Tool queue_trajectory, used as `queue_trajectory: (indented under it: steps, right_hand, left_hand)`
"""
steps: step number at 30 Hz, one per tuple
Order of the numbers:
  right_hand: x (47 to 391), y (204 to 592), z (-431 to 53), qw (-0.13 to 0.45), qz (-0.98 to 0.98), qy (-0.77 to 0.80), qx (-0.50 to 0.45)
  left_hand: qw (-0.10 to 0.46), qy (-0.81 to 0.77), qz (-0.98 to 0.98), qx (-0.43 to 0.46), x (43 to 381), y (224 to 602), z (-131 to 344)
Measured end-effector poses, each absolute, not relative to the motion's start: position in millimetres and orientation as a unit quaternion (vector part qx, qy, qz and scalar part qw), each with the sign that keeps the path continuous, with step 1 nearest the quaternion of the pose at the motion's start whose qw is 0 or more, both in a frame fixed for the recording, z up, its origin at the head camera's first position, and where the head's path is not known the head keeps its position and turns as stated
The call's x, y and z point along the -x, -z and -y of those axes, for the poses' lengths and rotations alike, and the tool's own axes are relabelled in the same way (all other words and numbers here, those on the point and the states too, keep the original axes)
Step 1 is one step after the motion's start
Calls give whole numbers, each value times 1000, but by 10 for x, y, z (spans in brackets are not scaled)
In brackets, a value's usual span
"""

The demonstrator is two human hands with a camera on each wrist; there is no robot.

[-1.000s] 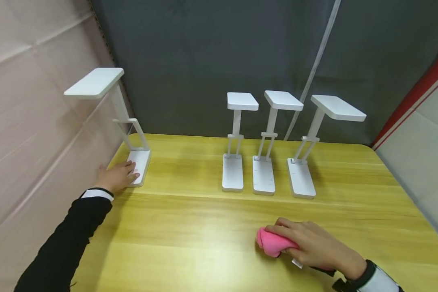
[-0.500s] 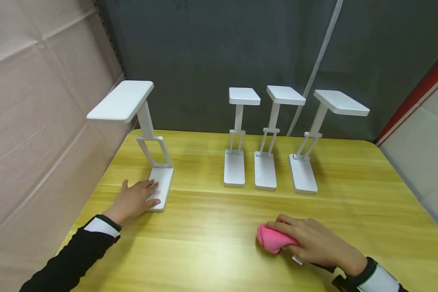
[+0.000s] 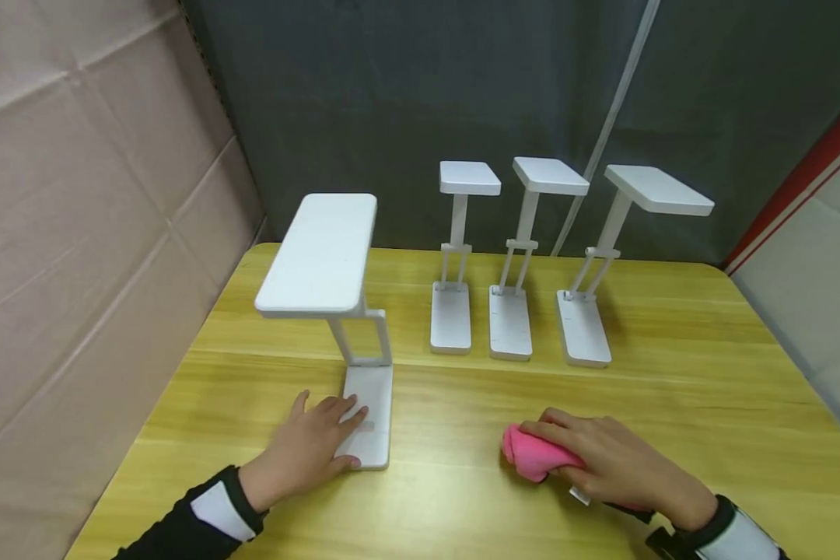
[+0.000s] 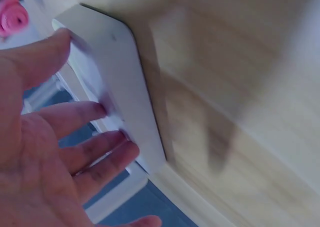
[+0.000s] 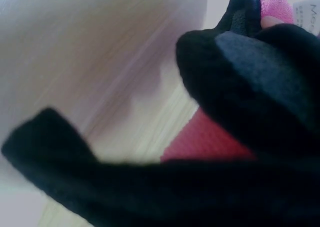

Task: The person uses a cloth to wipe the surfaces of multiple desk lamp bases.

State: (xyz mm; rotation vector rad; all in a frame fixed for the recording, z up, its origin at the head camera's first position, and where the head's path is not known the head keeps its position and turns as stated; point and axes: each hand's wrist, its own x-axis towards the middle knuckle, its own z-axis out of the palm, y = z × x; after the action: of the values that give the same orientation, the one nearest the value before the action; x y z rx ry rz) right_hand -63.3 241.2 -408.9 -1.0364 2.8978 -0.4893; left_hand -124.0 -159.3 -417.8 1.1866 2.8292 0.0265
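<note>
A white folding desk lamp (image 3: 322,257) stands upright on the table, left of centre. My left hand (image 3: 309,445) lies over the left side of its base (image 3: 376,404), fingers spread and fairly straight. In the left wrist view the thumb and fingertips of that hand (image 4: 35,152) touch the base's face (image 4: 120,82). My right hand (image 3: 612,459) grips a bunched pink cloth (image 3: 535,453) with a white tag, low at the table's right front. Black straps cover much of the right wrist view, with some pink cloth (image 5: 207,142) showing behind them.
Three similar white lamps stand in a row behind: one left (image 3: 451,319), one in the middle (image 3: 510,323) and one right (image 3: 583,330). A pale fabric wall (image 3: 98,233) borders the wooden table (image 3: 462,513) at left, a dark panel (image 3: 364,93) at the back.
My left hand has slid the lamp from the far left corner toward me and to the right. The right hand keeps hold of the pink cloth nearly in place.
</note>
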Motion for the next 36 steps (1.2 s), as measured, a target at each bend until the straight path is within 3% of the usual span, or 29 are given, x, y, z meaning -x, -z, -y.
queue_trajectory:
  steps: [11, 30, 36]
  right_hand:
    - [607, 4072, -2428, 17, -932, 155, 328]
    - [650, 4076, -2396, 37, -933, 166, 316]
    - [791, 4046, -2280, 7, -932, 158, 326]
  left_hand:
    - [26, 25, -904, -426, 1032, 4213, 1089]
    - [-72, 73, -875, -473, 1023, 4315, 508]
    - [-32, 34, -872, -488, 1281, 4254, 570]
